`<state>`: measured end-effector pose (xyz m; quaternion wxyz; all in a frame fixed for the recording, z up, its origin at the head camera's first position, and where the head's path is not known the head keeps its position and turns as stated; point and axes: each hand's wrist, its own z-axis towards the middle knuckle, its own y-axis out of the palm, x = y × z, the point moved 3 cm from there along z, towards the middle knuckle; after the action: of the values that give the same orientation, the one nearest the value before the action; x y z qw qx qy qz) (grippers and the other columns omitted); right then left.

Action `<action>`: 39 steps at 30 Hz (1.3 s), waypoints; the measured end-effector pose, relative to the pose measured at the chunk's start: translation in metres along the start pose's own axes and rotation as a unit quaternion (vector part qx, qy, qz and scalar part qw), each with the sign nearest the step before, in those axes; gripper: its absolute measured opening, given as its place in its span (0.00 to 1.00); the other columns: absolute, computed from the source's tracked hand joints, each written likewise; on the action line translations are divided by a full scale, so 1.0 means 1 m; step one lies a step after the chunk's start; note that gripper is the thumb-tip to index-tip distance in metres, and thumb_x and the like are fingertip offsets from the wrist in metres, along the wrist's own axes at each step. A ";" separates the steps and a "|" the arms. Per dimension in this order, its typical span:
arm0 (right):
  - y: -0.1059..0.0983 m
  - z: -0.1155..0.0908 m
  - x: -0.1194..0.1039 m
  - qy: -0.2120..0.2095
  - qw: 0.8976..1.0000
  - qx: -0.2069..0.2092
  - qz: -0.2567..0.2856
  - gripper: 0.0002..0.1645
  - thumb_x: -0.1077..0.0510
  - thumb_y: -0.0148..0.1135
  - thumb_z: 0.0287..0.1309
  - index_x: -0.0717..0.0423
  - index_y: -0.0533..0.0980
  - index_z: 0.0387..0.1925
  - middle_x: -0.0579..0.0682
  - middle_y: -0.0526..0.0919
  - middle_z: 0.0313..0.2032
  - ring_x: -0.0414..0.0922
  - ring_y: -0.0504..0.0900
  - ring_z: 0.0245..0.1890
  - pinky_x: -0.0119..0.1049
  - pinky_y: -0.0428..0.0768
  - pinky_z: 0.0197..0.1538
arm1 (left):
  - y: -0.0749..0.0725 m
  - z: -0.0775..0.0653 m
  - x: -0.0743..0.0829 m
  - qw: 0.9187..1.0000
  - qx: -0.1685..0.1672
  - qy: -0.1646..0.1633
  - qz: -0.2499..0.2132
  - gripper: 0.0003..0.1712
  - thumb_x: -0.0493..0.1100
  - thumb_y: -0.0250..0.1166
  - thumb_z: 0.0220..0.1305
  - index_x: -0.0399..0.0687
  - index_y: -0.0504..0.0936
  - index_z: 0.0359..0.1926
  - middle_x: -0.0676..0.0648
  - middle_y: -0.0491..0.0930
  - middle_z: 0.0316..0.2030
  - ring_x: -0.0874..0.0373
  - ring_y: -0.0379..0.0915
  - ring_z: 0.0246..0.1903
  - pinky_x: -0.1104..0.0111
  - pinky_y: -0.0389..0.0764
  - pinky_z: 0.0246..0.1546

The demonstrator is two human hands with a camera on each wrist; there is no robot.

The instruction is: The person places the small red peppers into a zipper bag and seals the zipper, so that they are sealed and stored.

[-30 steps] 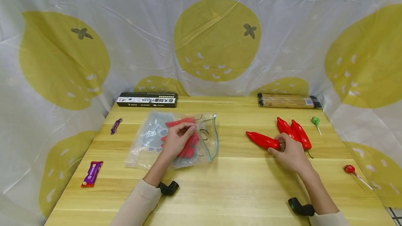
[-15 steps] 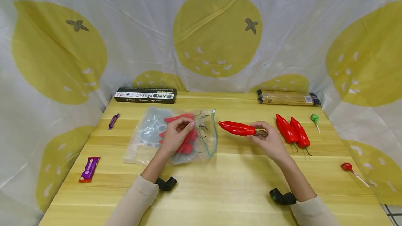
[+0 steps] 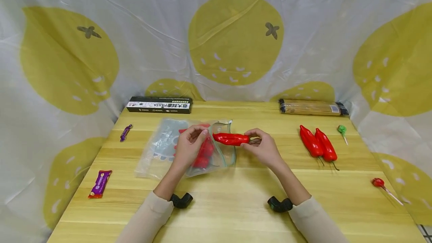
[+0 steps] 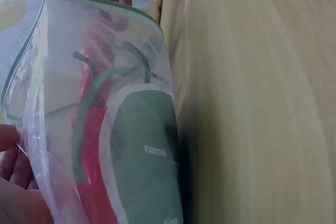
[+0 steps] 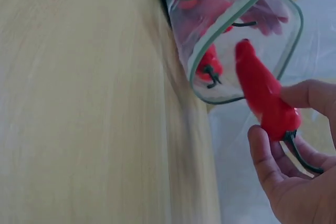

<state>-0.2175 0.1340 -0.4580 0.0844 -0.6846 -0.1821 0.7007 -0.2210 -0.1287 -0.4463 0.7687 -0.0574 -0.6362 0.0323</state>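
Note:
A clear zip bag point(image 3: 146, 165) with a green rim lies on the table left of centre, its mouth to the right. Several red peppers point(image 3: 202, 160) with green stems are inside. My left hand point(image 3: 187, 145) pinches the bag's film near the mouth between thumb and fingers. In the right wrist view the mouth gapes wide. My right hand point(image 3: 266, 151) grips another red pepper point(image 3: 232, 139) by its stem end, thumb on one side and fingers on the other. The tip of this pepper points left, right at the bag's mouth.
Two red peppers point(image 3: 311, 141) lie side by side at right, beyond them a green lollipop point(image 3: 342, 129) and a red lollipop point(image 3: 378, 182). A pasta box point(image 3: 159, 105) and a noodle pack point(image 3: 312, 107) line the back. Purple-wrapped sweets point(image 3: 100, 184) are at left.
My right hand has lifted a red pepper from beside the other two and carried it left to the bag's mouth. The left hand keeps its hold, and the mouth has spread wider.

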 end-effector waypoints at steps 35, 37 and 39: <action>0.004 -0.011 0.002 0.019 0.984 -0.060 0.167 0.30 0.43 0.46 0.73 0.61 0.64 0.63 0.67 0.72 0.61 0.59 0.75 0.61 0.51 0.75 0.62 | 0.007 0.003 -0.016 0.997 -0.016 -0.031 0.065 0.14 0.56 0.61 0.67 0.53 0.80 0.44 0.49 0.84 0.42 0.57 0.81 0.42 0.71 0.82 0.44; 0.002 -0.014 0.002 0.019 0.981 -0.070 0.180 0.31 0.42 0.44 0.73 0.61 0.63 0.64 0.68 0.70 0.63 0.60 0.73 0.62 0.51 0.73 0.64 | 0.007 0.003 -0.016 0.997 -0.014 -0.031 0.066 0.13 0.55 0.61 0.67 0.53 0.80 0.44 0.49 0.84 0.42 0.57 0.81 0.42 0.71 0.82 0.43; 0.002 -0.016 0.000 0.013 0.979 -0.084 0.187 0.33 0.41 0.42 0.74 0.62 0.62 0.65 0.68 0.69 0.64 0.60 0.71 0.65 0.52 0.71 0.66 | 0.007 0.003 -0.017 0.997 -0.013 -0.029 0.065 0.13 0.55 0.61 0.67 0.54 0.80 0.43 0.49 0.84 0.42 0.57 0.81 0.42 0.71 0.82 0.43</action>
<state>-0.2017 0.1342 -0.4587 -0.1036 -0.7205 -0.1079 0.6771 -0.2274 -0.1240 -0.4633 0.7453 -0.1079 -0.6536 0.0755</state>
